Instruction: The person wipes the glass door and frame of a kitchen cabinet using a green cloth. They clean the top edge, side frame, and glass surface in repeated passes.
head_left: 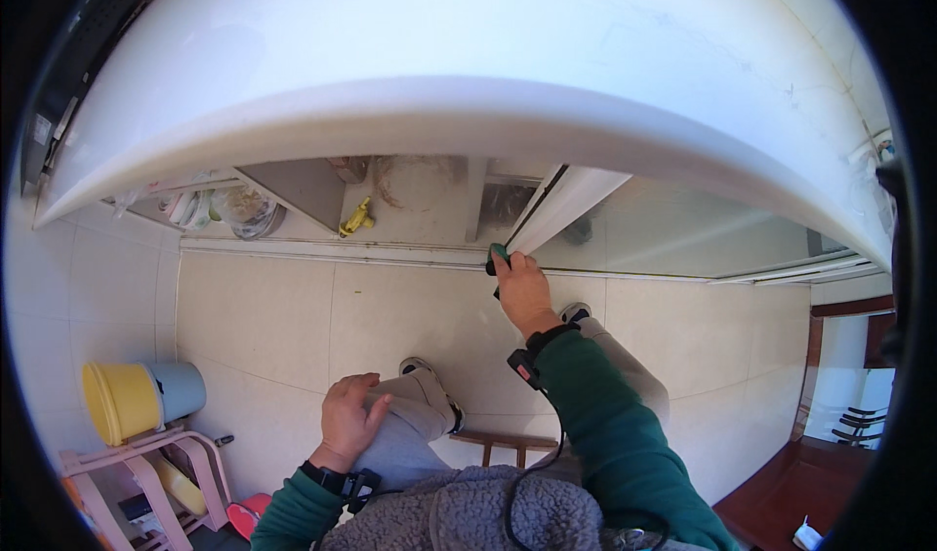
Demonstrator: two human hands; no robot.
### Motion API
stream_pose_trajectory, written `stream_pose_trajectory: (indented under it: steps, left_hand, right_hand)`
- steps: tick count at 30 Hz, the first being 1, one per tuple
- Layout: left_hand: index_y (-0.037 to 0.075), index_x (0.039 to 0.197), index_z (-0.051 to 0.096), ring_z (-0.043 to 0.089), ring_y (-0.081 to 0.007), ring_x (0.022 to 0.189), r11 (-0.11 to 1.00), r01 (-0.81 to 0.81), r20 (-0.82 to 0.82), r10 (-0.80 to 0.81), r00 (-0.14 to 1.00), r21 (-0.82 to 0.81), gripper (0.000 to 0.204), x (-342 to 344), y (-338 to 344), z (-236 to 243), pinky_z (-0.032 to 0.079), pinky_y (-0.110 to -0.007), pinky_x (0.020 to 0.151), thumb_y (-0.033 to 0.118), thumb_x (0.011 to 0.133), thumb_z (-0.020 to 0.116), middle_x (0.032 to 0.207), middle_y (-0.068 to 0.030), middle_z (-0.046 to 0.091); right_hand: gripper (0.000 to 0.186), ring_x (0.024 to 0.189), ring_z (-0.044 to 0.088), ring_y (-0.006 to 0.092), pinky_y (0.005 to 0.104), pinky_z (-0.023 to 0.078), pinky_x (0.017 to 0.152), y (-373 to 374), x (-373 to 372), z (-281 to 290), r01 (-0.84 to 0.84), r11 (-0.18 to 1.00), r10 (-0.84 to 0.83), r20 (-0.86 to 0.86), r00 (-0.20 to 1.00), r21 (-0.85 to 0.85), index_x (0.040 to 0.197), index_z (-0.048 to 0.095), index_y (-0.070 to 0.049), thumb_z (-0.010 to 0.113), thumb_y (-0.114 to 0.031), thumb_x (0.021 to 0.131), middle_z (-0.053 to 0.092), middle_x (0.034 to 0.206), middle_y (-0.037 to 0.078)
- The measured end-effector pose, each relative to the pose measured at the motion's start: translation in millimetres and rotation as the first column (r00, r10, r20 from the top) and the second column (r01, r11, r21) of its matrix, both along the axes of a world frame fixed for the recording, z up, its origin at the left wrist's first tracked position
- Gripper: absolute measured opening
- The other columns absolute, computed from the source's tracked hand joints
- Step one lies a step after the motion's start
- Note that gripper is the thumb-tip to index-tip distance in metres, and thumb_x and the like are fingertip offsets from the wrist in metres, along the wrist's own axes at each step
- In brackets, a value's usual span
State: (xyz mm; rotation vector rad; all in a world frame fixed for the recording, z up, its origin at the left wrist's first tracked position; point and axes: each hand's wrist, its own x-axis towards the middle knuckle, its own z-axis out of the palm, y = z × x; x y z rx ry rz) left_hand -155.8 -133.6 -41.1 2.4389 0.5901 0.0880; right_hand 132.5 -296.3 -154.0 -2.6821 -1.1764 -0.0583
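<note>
My right hand [525,292] is closed around a small green and black hand tool [497,257], whose working end is hidden. The tool is at the lower track [410,254] of a cabinet under the white countertop [468,126], by the foot of a white-framed sliding door [571,200]. Left of the door the cabinet stands open. Inside it, a yellow object [357,217] lies near the track; its kind is unclear. My left hand [349,419] rests on my left knee, fingers apart and holding nothing.
Bagged items and a bowl [252,211] sit inside the cabinet at left. A yellow bucket [122,402] and a blue-grey bucket [179,389] stand by the left wall above a pink rack [161,468]. A wooden stool [503,442] is beneath me. At right is a dark red surface [795,492].
</note>
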Motion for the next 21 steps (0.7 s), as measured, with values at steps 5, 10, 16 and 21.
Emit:
stream_pose_trajectory:
  steps: [5, 10, 16, 21]
  left_hand:
    - [0.003, 0.101, 0.064, 0.063, -0.0312, 0.091, 1.000, -0.013, -0.003, 0.013, 1.000, 0.013, 0.031, -0.3, -1.6, 2.2, 0.050, -0.041, 0.081, 0.022, 0.078, 0.070, 0.095, -0.0117, 0.068]
    - [0.003, 0.101, 0.065, 0.063, -0.0309, 0.091, 0.999, -0.016, -0.006, 0.017, 1.000, 0.028, 0.030, -1.2, -1.4, -0.6, 0.050, -0.041, 0.081, 0.023, 0.079, 0.070, 0.096, -0.0117, 0.068]
    - [0.003, 0.101, 0.065, 0.063, -0.0304, 0.091, 1.000, -0.019, -0.004, 0.019, 1.000, 0.007, 0.030, 1.6, -2.8, -2.2, 0.050, -0.041, 0.081, 0.023, 0.078, 0.070, 0.096, -0.0109, 0.068]
    - [0.003, 0.101, 0.065, 0.063, -0.0301, 0.091, 1.000, -0.011, -0.011, 0.011, 1.000, 0.013, 0.030, 2.6, -1.9, -2.3, 0.050, -0.041, 0.081, 0.022, 0.078, 0.070, 0.095, -0.0105, 0.068]
  right_hand:
    - [0.031, 0.095, 0.061, 0.0336, 0.0429, 0.052, 0.080, 0.6, 3.3, -26.0, 0.059, 0.991, -0.095, -0.315, 0.944, -0.121, 0.115, 0.063, -0.008, 0.056, -0.016, 0.086, 0.061, 0.099, 0.015]
    - [0.037, 0.100, 0.060, 0.0399, 0.0484, 0.048, 0.086, -48.2, 7.5, -30.6, 0.136, 0.990, -0.126, -0.585, 0.801, -0.027, 0.116, 0.060, -0.002, 0.053, -0.017, 0.083, 0.065, 0.106, 0.023]
    - [0.040, 0.097, 0.062, 0.0395, 0.0400, 0.049, 0.084, -55.5, -7.7, 6.0, 0.529, 0.650, -0.161, -0.581, 0.798, 0.546, 0.121, 0.056, 0.000, 0.063, -0.011, 0.083, 0.065, 0.102, 0.023]
    - [0.042, 0.087, 0.064, 0.0369, 0.0389, 0.050, 0.078, -13.0, 4.3, -1.5, 0.702, 0.559, -0.335, -0.654, 0.678, 0.442, 0.116, 0.055, 0.001, 0.071, -0.011, 0.079, 0.065, 0.094, 0.021]
